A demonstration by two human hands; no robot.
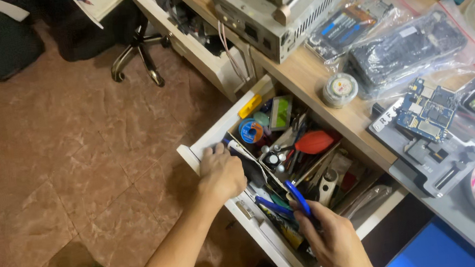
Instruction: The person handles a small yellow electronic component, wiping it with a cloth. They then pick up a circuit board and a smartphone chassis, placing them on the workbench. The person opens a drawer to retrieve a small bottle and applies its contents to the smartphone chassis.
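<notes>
Open desk drawer [209, 139] packed with tools; left hand [222, 173] is curled over its front edge, holding it out. Right hand [334, 238] pinches blue-handled pliers [298, 196] at the near end of the drawer, looks mid-lift. Long axis runs roughly front-to-back, handles pointing away from the person; next move needs a straight pull clear of the clutter.

A wooden workbench [308, 76] carries a metal-cased bench unit [288, 4], two clear bags of parts [410, 44], a small round tin [340, 89] and a grey work mat [428, 160] with a blue circuit board [428, 110]. Its open white drawer [203, 146] holds tools, a solder spool [251, 131] and a red blower bulb [315, 142].
</notes>
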